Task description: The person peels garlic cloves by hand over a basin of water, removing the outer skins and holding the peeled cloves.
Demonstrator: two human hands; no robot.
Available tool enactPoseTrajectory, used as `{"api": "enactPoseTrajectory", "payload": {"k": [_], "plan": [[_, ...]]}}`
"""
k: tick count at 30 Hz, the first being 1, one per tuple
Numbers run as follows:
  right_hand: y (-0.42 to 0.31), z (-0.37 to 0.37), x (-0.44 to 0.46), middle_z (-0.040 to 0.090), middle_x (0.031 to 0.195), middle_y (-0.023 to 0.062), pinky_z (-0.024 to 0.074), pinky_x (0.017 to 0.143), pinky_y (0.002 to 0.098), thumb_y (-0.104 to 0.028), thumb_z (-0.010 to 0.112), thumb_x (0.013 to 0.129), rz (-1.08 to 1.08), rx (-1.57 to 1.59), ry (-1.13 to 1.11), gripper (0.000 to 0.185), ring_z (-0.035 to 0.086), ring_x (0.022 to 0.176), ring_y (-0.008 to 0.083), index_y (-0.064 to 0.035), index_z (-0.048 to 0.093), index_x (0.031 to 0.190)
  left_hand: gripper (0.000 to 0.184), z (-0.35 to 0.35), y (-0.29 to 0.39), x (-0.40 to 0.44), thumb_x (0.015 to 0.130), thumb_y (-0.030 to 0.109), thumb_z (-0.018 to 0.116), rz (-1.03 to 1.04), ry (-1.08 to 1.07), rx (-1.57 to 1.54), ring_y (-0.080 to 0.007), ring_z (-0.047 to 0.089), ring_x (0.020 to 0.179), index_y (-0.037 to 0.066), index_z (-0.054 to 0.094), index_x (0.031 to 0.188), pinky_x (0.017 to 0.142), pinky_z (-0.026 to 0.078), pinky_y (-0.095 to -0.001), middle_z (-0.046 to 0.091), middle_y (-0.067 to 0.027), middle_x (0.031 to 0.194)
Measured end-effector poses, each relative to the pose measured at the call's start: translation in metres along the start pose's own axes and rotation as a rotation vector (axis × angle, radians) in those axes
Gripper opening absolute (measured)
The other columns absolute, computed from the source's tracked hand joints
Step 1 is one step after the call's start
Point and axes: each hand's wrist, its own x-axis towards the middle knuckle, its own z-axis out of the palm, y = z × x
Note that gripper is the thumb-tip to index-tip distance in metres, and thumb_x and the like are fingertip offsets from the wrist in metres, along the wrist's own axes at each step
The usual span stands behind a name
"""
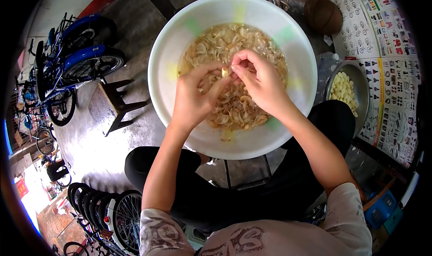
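Observation:
A garlic clove (225, 72) is pinched between the thumb and forefinger of my left hand (195, 92). My right hand (257, 78) meets it there, thumb and forefinger pressed together at the clove's right side; whether a bit of skin is between them I cannot make out. Both hands are over a wide white basin (164, 44). Garlic skins (225, 42) float in water inside it, in a thick brownish layer. To the right, a metal bowl (362, 83) holds many peeled garlic cloves (343, 92).
Beside the metal bowl stands a clear plastic container (327, 62). A printed poster sheet (391, 76) covers the surface at the right. On the left are a small wooden stool (110, 103) and several bicycles (85, 53). My knees flank the basin's near side.

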Motion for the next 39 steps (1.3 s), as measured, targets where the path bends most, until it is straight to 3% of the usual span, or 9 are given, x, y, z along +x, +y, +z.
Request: {"api": "enactPoseTrajectory", "payload": {"k": [5, 7, 10, 15, 23, 26, 28, 32, 39], "plan": [[-0.001, -0.009, 0.005, 0.063, 0.089, 0.0068, 0.0528, 0.068, 0.0253, 0.000, 0.059, 0.093, 0.114, 0.160, -0.001, 0.006, 0.061, 0.074, 0.0107, 0.0025, 0.055, 0.097, 0.025, -0.004, 0.000, 0.001, 0.087, 0.003, 0.070, -0.086, -0.022, 0.006, -0.0018, 0.054, 0.057, -0.003, 0.066, 0.111, 0.051, 0.041, -0.0202, 0.066, -0.0018, 0.071], [-0.001, -0.012, 0.004, 0.065, 0.091, 0.0076, 0.0535, 0.070, 0.0251, 0.000, 0.060, 0.092, 0.105, 0.080, -0.044, 0.007, 0.064, 0.078, 0.0109, 0.0027, 0.057, 0.099, 0.027, -0.005, -0.001, 0.002, 0.084, 0.006, 0.073, -0.222, -0.013, -0.090, -0.0074, 0.065, 0.077, 0.001, 0.069, 0.110, 0.067, 0.048, -0.0228, 0.072, -0.0078, 0.088], [-0.002, -0.010, 0.003, 0.068, 0.094, 0.0091, 0.0548, 0.074, 0.0253, 0.000, 0.063, 0.091, 0.094, -0.003, -0.103, 0.012, 0.068, 0.086, 0.0119, 0.0031, 0.061, 0.103, 0.027, -0.005, -0.002, 0.003, 0.088, 0.006, 0.070, -0.184, 0.000, -0.315, -0.0091, 0.067, 0.086, -0.003, 0.066, 0.113, 0.073, 0.050, -0.0235, 0.072, -0.0079, 0.089], [-0.008, -0.007, 0.005, 0.071, 0.096, 0.0105, 0.0559, 0.079, 0.0268, -0.001, 0.068, 0.088, 0.169, -0.012, -0.146, 0.020, 0.071, 0.093, 0.0157, 0.0038, 0.064, 0.107, 0.025, -0.007, 0.001, 0.003, 0.091, 0.007, 0.069, -0.266, -0.015, -0.386, -0.0118, 0.067, 0.088, -0.006, 0.063, 0.111, 0.077, 0.051, -0.0233, 0.072, -0.0097, 0.092], [-0.008, -0.011, 0.007, 0.070, 0.094, 0.0079, 0.0530, 0.076, 0.0242, -0.004, 0.068, 0.090, 0.380, 0.337, -0.155, 0.009, 0.070, 0.088, 0.0148, -0.0001, 0.064, 0.097, 0.027, -0.015, 0.002, 0.002, 0.091, 0.010, 0.069, -0.340, -0.090, -0.510, -0.0144, 0.069, 0.094, -0.005, 0.062, 0.113, 0.083, 0.053, -0.0250, 0.072, -0.0120, 0.097], [-0.008, -0.010, 0.009, 0.066, 0.094, 0.0049, 0.0501, 0.073, 0.0232, -0.007, 0.065, 0.093, 0.385, 0.354, -0.209, 0.009, 0.064, 0.085, 0.0106, -0.0023, 0.060, 0.099, 0.028, -0.017, 0.002, 0.003, 0.092, 0.013, 0.068, -0.318, -0.129, -0.483, -0.0114, 0.067, 0.091, -0.004, 0.063, 0.115, 0.076, 0.051, -0.0221, 0.072, -0.0111, 0.098], [-0.006, -0.009, 0.010, 0.065, 0.097, 0.0049, 0.0504, 0.073, 0.0235, -0.007, 0.063, 0.094, 0.409, 0.350, -0.202, 0.010, 0.063, 0.087, 0.0106, -0.0028, 0.059, 0.102, 0.031, -0.018, 0.003, 0.003, 0.093, 0.016, 0.066, -0.391, -0.157, -0.451, -0.0036, 0.059, 0.077, -0.001, 0.062, 0.119, 0.060, 0.037, -0.0167, 0.072, -0.0054, 0.096], [-0.010, -0.007, 0.011, 0.063, 0.101, 0.0047, 0.0508, 0.075, 0.0238, -0.005, 0.056, 0.097, 0.450, 0.326, -0.201, 0.013, 0.062, 0.090, 0.0106, -0.0038, 0.055, 0.110, 0.032, -0.020, 0.001, 0.004, 0.094, 0.017, 0.066, -0.394, -0.174, -0.442, -0.0033, 0.059, 0.076, 0.000, 0.061, 0.121, 0.059, 0.036, -0.0167, 0.072, -0.0052, 0.096], [-0.001, -0.001, 0.004, 0.063, 0.089, 0.0094, 0.0504, 0.070, 0.0299, -0.002, 0.051, 0.096, 0.144, -0.013, -0.220, 0.011, 0.063, 0.083, 0.0152, 0.0017, 0.053, 0.107, 0.027, -0.010, -0.005, 0.003, 0.091, 0.012, 0.069, -0.328, -0.122, -0.473, -0.0072, 0.058, 0.084, 0.001, 0.063, 0.115, 0.075, 0.045, -0.0232, 0.069, -0.0053, 0.100]]}}
